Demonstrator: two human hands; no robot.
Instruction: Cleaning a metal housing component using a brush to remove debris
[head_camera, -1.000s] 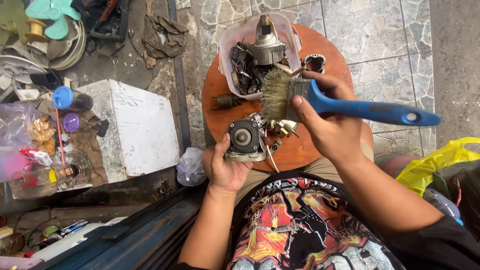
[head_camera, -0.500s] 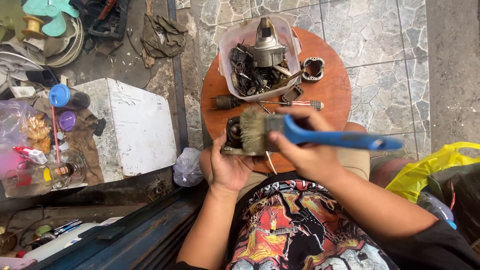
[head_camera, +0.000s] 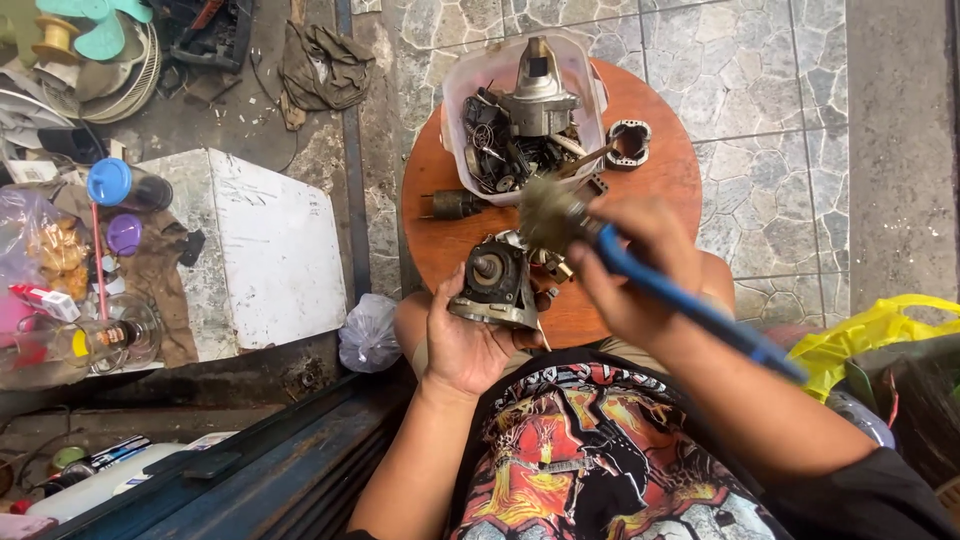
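Note:
My left hand (head_camera: 465, 345) grips a small grey motor housing (head_camera: 493, 283) from below, over the near edge of a round orange stool top (head_camera: 440, 240). In my right hand (head_camera: 640, 270) is a blue-handled paintbrush (head_camera: 690, 305). Its worn bristles (head_camera: 548, 215) sit just above and to the right of the motor housing, blurred by motion. A plastic tub (head_camera: 460, 90) of metal motor parts stands at the far side of the stool top. Beside the tub lie a black plug (head_camera: 452, 205) and a square metal stator ring (head_camera: 628, 143).
A white box (head_camera: 260, 250) stands left of the stool, with bottles and bags (head_camera: 70, 290) further left. A grey rag (head_camera: 325, 62) and fan parts (head_camera: 90, 40) lie on the floor beyond. A yellow plastic bag (head_camera: 870, 335) is at my right. A blue metal frame (head_camera: 250, 470) runs along the near left.
The brush swept down onto the motor housing and has now lifted up and right of it, its handle swinging toward me. My left hand tilted the housing slightly.

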